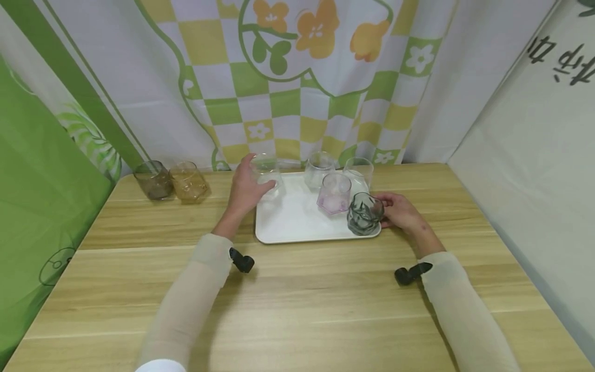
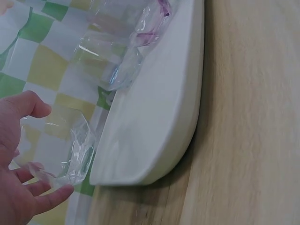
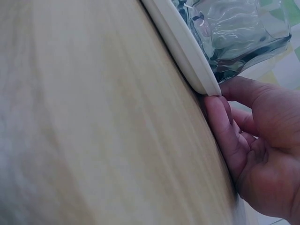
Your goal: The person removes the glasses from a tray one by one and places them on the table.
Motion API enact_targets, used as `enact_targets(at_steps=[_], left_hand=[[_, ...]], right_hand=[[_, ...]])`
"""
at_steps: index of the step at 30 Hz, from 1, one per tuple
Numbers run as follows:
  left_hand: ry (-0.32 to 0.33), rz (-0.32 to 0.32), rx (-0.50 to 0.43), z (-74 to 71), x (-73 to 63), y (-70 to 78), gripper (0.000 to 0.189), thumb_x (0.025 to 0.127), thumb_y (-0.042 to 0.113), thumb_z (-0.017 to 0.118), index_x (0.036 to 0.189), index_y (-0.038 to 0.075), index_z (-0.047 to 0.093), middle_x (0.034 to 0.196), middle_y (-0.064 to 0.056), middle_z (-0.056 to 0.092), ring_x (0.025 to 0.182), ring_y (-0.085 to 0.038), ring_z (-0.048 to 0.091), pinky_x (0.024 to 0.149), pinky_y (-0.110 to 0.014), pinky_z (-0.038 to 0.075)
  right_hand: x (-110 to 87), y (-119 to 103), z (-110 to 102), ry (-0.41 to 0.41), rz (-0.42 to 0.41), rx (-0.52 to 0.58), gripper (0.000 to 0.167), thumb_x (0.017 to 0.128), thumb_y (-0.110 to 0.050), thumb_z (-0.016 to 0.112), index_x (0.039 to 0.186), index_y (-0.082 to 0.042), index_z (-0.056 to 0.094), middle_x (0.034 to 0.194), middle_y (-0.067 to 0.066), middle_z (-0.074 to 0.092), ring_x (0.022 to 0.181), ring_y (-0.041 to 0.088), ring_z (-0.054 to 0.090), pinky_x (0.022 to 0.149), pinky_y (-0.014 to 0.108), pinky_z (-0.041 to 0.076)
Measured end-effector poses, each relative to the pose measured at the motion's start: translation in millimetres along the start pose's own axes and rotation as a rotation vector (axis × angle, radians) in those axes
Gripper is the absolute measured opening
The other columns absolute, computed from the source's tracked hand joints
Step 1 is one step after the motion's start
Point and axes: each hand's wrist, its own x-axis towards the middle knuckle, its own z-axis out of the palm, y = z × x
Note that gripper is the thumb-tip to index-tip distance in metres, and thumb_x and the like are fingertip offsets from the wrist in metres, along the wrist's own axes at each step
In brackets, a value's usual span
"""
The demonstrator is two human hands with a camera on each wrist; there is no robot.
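White in my view, the tray (image 1: 297,225) sits mid-frame on the desk (image 1: 321,294). I have the left grip (image 1: 248,188) curled round a clear glass (image 1: 268,171) at the tray's upper left and the right grip (image 1: 398,212) pinching the tray's right edge, beside a grey glass (image 1: 364,219). A brown glass (image 1: 157,183) and an amber glass (image 1: 188,185) stand at frame left.

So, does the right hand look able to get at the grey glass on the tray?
Probably yes: the grey glass stands beside the right hand, nothing visible between them, though that hand pinches the tray and may first need to let go.
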Motion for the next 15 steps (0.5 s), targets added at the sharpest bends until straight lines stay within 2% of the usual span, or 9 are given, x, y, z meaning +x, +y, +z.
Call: enact_targets(at_steps=[8, 15], left_hand=[[0.021, -0.058, 0.016, -20.6, -2.6, -7.2, 0.09, 0.082, 0.023, 0.085, 0.156, 0.01, 0.035, 0.142, -0.021, 0.051, 0.124, -0.041, 0.053, 0.1, -0.055, 0.047], [0.031, -0.062, 0.022, -37.2, -5.4, -14.0, 0.092, 0.082, 0.021, 0.086, 0.156, 0.008, 0.033, 0.143, -0.02, 0.05, 0.124, -0.042, 0.053, 0.1, -0.057, 0.047]], right_hand=[[1.4, 0, 0, 0.003, -0.001, -0.004, 0.044, 0.101, 0.002, 0.057, 0.143, 0.012, 0.047, 0.106, 0.015, 0.061, 0.08, 0.012, 0.065, 0.064, 0.029, 0.06], [-0.7, -1, 1, 0.003, -0.003, 0.03, 0.045, 0.1, 0.004, 0.055, 0.143, 0.014, 0.046, 0.101, 0.01, 0.062, 0.077, 0.011, 0.065, 0.063, 0.029, 0.059]])
